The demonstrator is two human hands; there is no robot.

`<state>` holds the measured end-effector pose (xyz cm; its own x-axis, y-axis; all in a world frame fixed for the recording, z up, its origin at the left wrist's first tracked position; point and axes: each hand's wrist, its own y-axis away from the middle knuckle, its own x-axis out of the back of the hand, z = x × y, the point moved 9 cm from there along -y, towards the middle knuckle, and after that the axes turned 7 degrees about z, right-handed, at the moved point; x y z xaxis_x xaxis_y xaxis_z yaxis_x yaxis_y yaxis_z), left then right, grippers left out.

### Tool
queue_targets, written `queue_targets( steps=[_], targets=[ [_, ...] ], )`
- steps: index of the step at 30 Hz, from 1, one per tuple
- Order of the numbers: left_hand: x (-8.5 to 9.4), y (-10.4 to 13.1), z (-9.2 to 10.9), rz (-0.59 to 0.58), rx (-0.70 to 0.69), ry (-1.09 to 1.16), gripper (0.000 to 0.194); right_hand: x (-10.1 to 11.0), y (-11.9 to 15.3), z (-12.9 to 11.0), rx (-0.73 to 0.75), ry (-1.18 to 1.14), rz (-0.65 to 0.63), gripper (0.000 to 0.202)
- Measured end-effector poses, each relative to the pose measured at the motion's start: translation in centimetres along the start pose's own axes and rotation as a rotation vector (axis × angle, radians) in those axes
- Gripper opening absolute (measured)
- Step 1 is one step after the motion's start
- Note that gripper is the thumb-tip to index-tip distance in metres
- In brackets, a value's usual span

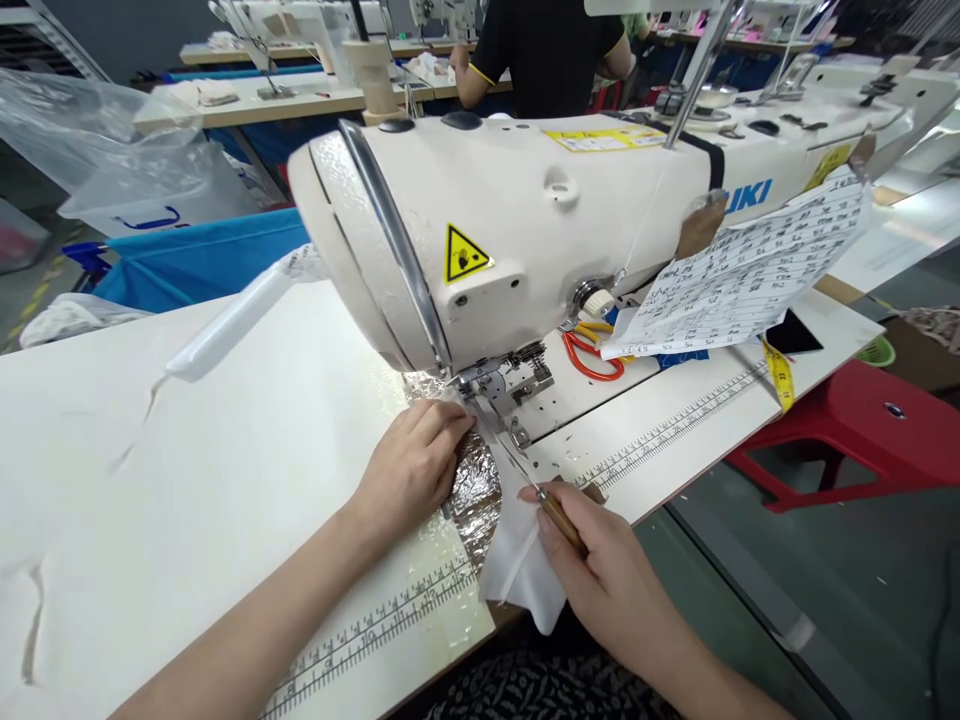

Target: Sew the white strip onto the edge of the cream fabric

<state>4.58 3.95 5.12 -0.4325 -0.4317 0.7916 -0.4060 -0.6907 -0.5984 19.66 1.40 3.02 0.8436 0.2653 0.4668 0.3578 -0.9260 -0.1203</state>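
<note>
A piece of white fabric runs from under the needle area of a white sewing machine down over the table's front edge. My left hand is closed at the fabric beside the presser foot, its fingertips pressed together; the bit of cloth under them is mostly hidden. In my right hand is an awl with a wooden handle and a thin metal shaft. The shaft points up and left along the fabric toward the presser foot.
Red-handled scissors lie behind the needle area. Handwritten paper hangs on the machine, near a yellow tape measure. A red stool stands right; a blue cloth bin is left. Another person sits beyond.
</note>
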Motion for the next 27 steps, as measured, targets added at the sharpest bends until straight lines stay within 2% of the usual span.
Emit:
queue_targets(
  steps=[6, 12, 19, 27],
  targets=[
    [-0.3, 0.2, -0.7, -0.028, 0.046, -0.137, 0.034, -0.6, -1.0, -0.2, 0.044, 0.077, 0.011, 0.021],
    [0.3, 0.2, 0.1, -0.012, 0.011, 0.026, 0.030, -1.0, -1.7, -0.3, 0.043, 0.090, 0.000, 0.021],
    [-0.7, 0.4, -0.3, -0.084, 0.012, -0.071, 0.032, -1.2, -2.2, -0.3, 0.053, 0.122, 0.000, 0.021],
    [-1.0, 0.5, -0.7, -0.099, 0.029, -0.147, 0.035, -1.3, -2.1, -0.9, 0.098, 0.199, -0.004, 0.026]
  ],
)
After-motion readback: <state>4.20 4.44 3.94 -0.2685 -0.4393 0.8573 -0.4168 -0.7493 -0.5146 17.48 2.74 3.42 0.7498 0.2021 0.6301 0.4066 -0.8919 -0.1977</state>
